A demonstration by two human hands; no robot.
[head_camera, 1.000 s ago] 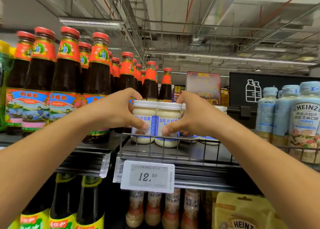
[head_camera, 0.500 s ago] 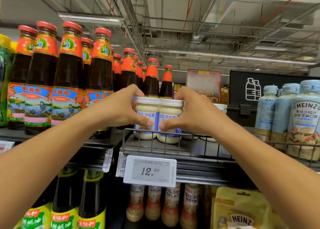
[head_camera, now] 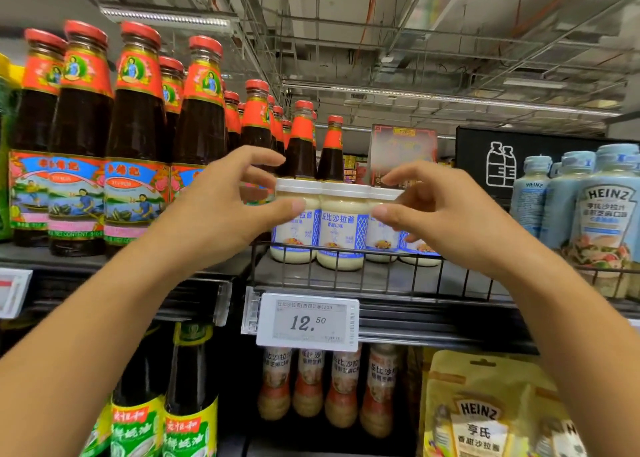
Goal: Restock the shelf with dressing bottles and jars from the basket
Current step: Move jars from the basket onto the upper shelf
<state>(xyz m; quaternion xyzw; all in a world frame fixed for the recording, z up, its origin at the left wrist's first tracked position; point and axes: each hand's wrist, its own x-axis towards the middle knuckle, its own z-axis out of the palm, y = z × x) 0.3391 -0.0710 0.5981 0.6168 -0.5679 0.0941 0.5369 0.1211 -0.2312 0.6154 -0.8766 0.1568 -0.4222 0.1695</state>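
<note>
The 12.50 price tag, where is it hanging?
In the head view, the price tag hangs centre, clipped to the shelf edge below the white-lidded jars and above four small bottles.

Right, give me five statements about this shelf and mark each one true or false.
1. The price tag under the salad dressing jars reads 12.50. True.
2. The jars have red lids. False: their lids are white.
3. Red-capped dark sauce bottles stand to the left of the jars. True.
4. The pale blue Heinz bottles lie flat. False: they stand upright, to the right of the jars.
5. Yellow Heinz pouches sit on the shelf below. True.
</note>
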